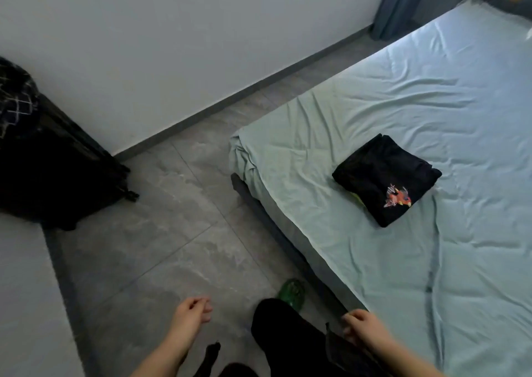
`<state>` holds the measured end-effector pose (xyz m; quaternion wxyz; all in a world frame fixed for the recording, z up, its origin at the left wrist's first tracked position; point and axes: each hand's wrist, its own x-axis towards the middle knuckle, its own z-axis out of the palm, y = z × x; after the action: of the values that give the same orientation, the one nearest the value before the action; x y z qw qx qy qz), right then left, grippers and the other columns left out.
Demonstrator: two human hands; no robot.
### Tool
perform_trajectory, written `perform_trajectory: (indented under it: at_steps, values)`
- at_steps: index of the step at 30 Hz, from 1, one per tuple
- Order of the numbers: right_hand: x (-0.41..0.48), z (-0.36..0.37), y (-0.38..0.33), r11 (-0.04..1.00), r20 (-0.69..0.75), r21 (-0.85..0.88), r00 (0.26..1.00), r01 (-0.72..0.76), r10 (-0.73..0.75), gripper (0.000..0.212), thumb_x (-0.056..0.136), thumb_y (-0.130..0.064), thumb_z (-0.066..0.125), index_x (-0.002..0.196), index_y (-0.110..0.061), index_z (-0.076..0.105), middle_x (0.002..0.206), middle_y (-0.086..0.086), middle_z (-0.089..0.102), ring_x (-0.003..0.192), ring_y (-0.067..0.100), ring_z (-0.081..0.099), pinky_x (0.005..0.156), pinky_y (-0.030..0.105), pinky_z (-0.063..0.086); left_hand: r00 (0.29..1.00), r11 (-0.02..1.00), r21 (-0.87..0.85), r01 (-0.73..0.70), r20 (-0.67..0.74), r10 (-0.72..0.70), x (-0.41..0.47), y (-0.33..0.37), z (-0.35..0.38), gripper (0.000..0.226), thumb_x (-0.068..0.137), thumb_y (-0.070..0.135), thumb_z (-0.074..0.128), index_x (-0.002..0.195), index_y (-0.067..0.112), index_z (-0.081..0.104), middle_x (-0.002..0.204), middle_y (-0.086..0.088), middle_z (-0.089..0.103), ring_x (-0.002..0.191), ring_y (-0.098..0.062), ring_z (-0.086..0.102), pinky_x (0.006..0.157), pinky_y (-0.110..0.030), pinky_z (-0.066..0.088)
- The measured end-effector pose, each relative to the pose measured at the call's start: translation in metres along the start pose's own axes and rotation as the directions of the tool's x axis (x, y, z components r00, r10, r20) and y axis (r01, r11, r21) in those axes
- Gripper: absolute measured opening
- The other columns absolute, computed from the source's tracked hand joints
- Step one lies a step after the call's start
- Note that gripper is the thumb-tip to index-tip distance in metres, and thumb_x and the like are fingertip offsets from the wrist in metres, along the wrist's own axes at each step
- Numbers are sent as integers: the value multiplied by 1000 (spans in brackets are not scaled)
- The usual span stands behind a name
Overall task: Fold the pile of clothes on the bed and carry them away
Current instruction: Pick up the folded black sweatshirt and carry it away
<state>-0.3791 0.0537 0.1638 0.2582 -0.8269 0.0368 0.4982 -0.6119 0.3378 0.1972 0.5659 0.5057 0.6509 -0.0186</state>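
Looking down, I see the folded black clothes sitting on the bed near its corner. Left hand hangs loose and empty over the floor, right hand loosely curled, empty, just beside the bed edge

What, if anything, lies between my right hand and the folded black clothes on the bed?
Nothing visible does. Only bare, wrinkled sheet lies between the right hand, which holds nothing, and the folded black clothes.
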Motion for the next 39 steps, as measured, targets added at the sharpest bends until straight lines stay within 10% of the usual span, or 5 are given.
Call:
perform_trajectory:
  at_steps: [15,28,33,39]
  values:
    - [80,-90,-215,929,-144,370,986,-20,79,21,99,-20,50,99,-2,60,83,13,66,63,20,58,58,27,41,950,895,398,-200,301,78,147,257,97,18,99,4,45,88,7,59,80,-11,61,64,-19,55,47,-18,40]
    - [110,-116,-194,639,-132,750,909,-169,395,20,99,-12,46,105,2,60,79,14,62,58,19,55,53,25,35,786,683,572,-454,618,4,179,373,265,16,100,6,47,107,0,60,89,-12,61,65,-15,52,46,-11,38]
    - [171,-155,-164,610,-111,776,918,-159,381,23,99,-13,46,108,2,60,77,10,63,58,15,55,49,18,41,765,578,619,-532,644,14,189,369,348,15,98,12,50,101,11,64,92,-7,68,79,-21,60,64,-27,42]
    - [286,-228,-174,614,-428,767,862,186,274,17,98,-17,47,102,-21,63,87,1,67,80,17,64,72,24,48,481,106,495,-862,736,477,191,366,503,30,95,28,53,125,22,60,129,0,58,122,-21,50,104,-39,38]
